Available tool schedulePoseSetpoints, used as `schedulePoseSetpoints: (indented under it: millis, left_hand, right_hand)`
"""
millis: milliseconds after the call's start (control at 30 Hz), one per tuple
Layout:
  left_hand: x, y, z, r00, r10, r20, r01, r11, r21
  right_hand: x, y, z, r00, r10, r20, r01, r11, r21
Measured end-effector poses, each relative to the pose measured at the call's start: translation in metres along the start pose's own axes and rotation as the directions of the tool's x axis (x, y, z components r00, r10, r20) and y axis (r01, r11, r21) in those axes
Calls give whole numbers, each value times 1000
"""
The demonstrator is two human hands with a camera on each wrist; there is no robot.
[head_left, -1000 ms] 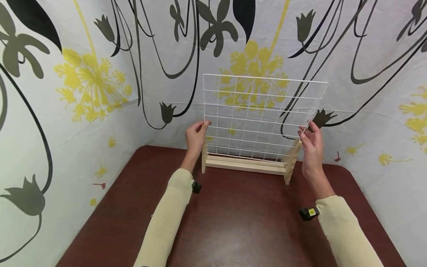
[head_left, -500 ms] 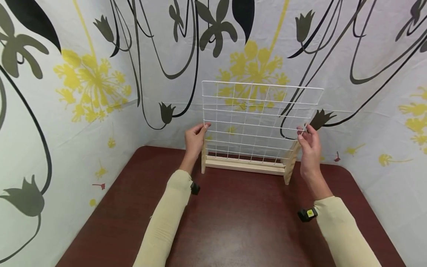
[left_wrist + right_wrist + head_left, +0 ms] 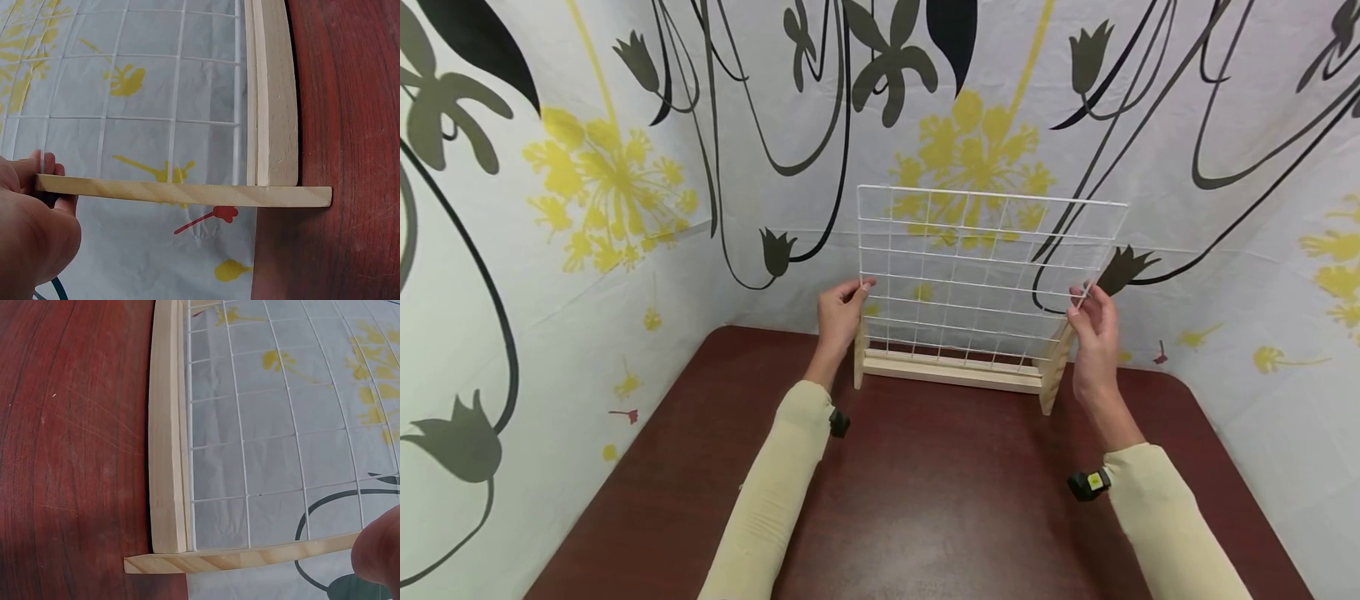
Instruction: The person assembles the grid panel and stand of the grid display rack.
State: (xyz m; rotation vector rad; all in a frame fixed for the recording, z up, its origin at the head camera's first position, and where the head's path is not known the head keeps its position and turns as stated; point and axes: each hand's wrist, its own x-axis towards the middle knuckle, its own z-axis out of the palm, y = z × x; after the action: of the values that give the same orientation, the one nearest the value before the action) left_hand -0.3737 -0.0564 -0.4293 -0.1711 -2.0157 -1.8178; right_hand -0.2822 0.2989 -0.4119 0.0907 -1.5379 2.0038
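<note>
A white wire grid panel (image 3: 992, 196) stands upright, its lower edge down at the crossbar of a pale wooden stand (image 3: 951, 372). With thumb and fingers, my left hand (image 3: 837, 321) pinches the panel's left side wire just above the stand's left upright. On the other side, my right hand (image 3: 1096, 346) pinches the right side wire near the top of the right upright. In the left wrist view, the fingers curl around the tip of the wooden side piece (image 3: 187, 192) and the wire there. Only a thumb (image 3: 378, 550) shows in the right wrist view, at the side piece's end.
The stand rests toward the back of a dark red-brown wooden table (image 3: 925, 492). Close behind and at the sides hangs a white cloth (image 3: 760, 192) printed with yellow, grey and black flowers.
The grid panel has come down, its top edge now lower against the cloth. Both hands moved down slightly with it, the right one also a little inward. The stand stayed put.
</note>
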Motion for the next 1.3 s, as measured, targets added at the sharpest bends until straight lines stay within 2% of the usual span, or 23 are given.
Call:
schedulePoseSetpoints:
  millis: [200,467,700,933,1067,1200,1300]
  left_hand:
    - [-1,-1,0,1000,7,0,-7,999,34]
    - [-2,-4,0,1000,1,-6,-1,1000,19]
    - [-4,-9,2,999,32,-12,-33,999,-14]
    - [-6,-14,5,996,77,-47,-77,997,-6]
    - [-7,-17,8,989,132,-67,-128,990,65]
    - [-11,-19,12,976,205,-74,-192,969,155]
    - [-13,-19,14,971,225,-88,-206,961,182]
  right_hand:
    - [-2,4,-1,1000,-1,4,1,1000,-18]
    - [-2,5,-1,1000,3,25,-1,997,-75]
    - [-3,7,-4,999,-3,44,8,994,-110]
    - [-2,16,-8,997,-55,57,65,977,-201]
    - [-3,20,-10,995,-80,61,93,965,-245]
    - [-4,22,-10,994,-98,51,107,966,-234]
    - [-4,23,-8,992,-111,53,120,969,-216]
